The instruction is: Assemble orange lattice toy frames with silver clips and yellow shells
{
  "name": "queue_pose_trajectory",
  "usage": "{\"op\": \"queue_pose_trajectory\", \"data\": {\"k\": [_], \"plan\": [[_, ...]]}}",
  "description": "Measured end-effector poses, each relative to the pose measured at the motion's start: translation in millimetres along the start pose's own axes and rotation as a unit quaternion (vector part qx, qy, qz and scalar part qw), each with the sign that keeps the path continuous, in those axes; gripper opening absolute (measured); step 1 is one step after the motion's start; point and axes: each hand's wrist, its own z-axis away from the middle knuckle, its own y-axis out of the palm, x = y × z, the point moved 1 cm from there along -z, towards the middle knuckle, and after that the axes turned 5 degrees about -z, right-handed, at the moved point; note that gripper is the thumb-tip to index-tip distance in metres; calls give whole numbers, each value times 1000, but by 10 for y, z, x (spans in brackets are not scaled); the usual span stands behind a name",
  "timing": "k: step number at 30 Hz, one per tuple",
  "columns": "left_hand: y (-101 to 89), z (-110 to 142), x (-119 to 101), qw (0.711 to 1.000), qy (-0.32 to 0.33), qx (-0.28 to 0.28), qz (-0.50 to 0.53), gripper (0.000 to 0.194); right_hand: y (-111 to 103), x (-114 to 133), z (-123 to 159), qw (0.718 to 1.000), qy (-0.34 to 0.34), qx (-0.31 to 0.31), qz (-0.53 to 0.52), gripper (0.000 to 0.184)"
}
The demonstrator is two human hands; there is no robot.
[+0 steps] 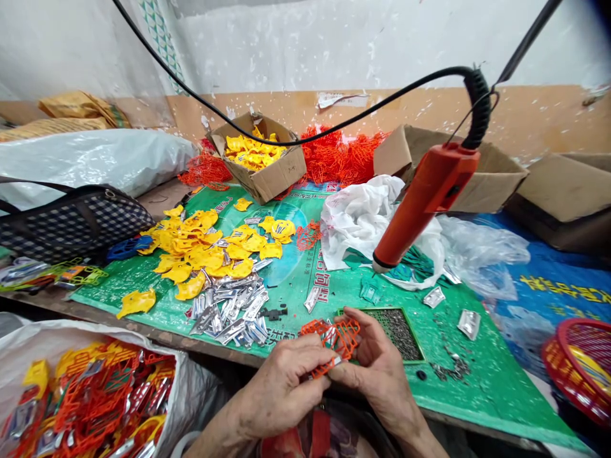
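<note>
Near the table's front edge, my left hand (pixel 286 380) and my right hand (pixel 375 369) hold an orange lattice-like plastic part (pixel 347 336) between them. My left fingers and thumb are closed on its left side. On the other side, my right thumb presses the lower edge while the fingers curl behind it. A small pale or shiny bit shows by my thumbs; its kind is unclear. Just beyond my right hand lies a green tray (pixel 421 353) of small dark screws (pixel 400 332). Silver metal pieces (pixel 233 312) are heaped beyond my left hand, beside a pile of yellow plastic parts (pixel 200 245).
An orange electric screwdriver (pixel 422 207) hangs from a black cable over the table. Cardboard boxes (pixel 281 175) and orange lattice parts (pixel 344 159) stand behind. A white sack (pixel 191 375) of mixed parts is at lower left, a red basket (pixel 556 356) at right.
</note>
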Motion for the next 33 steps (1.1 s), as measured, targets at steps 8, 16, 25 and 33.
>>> {"op": "queue_pose_trajectory", "data": {"k": [8, 16, 25, 33], "plan": [[-10, -16, -23, 1000, 4, -4, 7, 18, -12, -19, -12, 1000, 8, 10, -12, 78], [4, -5, 0, 1000, 2, -5, 3, 17, -11, -17, 6, 1000, 8, 15, -13, 78], [7, -6, -13, 1000, 5, -7, 3, 18, -24, -20, 0, 1000, 8, 14, -18, 81], [14, -8, -17, 1000, 8, -10, 6, 18, -30, -31, 5, 1000, 14, 16, -20, 81]]}}
